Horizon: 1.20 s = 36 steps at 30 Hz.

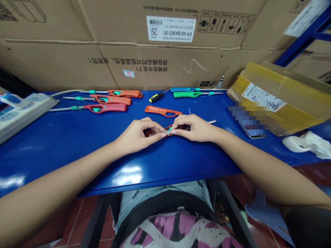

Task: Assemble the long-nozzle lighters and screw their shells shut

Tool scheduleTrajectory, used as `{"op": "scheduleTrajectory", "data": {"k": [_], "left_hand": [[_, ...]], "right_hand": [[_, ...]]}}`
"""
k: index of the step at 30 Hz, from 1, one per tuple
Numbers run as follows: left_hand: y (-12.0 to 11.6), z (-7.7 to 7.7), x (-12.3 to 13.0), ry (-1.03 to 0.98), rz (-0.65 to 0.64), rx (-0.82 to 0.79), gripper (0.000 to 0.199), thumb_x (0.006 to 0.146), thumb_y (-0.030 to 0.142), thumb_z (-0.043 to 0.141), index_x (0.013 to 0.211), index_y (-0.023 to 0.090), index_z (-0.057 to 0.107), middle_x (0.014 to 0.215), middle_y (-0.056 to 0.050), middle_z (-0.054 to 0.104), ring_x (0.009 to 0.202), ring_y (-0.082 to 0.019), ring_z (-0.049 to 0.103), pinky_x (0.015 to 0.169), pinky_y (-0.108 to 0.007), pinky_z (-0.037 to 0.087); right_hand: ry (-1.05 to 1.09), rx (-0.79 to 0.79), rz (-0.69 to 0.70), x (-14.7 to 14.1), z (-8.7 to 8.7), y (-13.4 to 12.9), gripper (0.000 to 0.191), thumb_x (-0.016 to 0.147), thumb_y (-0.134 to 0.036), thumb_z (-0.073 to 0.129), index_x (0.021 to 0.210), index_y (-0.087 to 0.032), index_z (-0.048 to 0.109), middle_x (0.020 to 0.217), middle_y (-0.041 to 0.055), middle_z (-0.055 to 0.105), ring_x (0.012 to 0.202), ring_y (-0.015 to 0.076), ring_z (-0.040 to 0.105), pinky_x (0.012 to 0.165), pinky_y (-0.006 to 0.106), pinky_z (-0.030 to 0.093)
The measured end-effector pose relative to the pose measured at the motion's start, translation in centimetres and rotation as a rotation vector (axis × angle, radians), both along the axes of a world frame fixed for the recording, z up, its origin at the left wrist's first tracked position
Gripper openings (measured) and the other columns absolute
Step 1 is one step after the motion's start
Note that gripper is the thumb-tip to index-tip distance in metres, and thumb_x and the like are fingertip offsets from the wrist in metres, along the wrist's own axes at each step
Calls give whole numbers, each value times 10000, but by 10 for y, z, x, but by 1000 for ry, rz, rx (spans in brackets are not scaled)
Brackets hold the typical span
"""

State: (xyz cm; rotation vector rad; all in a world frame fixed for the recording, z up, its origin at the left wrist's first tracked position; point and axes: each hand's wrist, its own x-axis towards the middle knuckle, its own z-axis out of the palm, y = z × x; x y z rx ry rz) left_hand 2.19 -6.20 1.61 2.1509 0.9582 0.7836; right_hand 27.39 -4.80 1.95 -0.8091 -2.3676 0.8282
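Note:
Both hands meet over an opened red-orange stick lighter [169, 130] at the middle of the blue table. My left hand [139, 136] pinches a clear piece of it, perhaps the fuel tank [156, 133], between thumb and fingers. Fingertips of my right hand [195, 128] close on the lighter's inner parts beside a small teal piece. Its metal tube [212, 121] sticks out past the right hand. Just behind lies a loose orange casing half [163, 111]. My fingers cover much of the lighter's body.
Several orange and red lighters [108, 108] lie at the back left, near a white power strip [23, 110]. A yellow-black screwdriver [156, 97] and a green lighter [187, 94] lie behind. On the right are a phone [249, 125], a taped carton [281, 96] and white tissue [319, 143].

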Motion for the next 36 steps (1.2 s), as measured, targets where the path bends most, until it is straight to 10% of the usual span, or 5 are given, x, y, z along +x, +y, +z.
{"op": "scheduleTrajectory", "data": {"k": [36], "left_hand": [[-1, 4, 1, 75, -2, 192, 219, 910, 399, 694, 958, 218, 808, 806, -38, 766, 729, -164, 608, 699, -290, 502]], "right_hand": [[28, 67, -61, -14, -6, 1, 197, 968, -245, 570, 801, -198, 664, 826, 16, 678, 813, 160, 623, 952, 389, 453]]}}
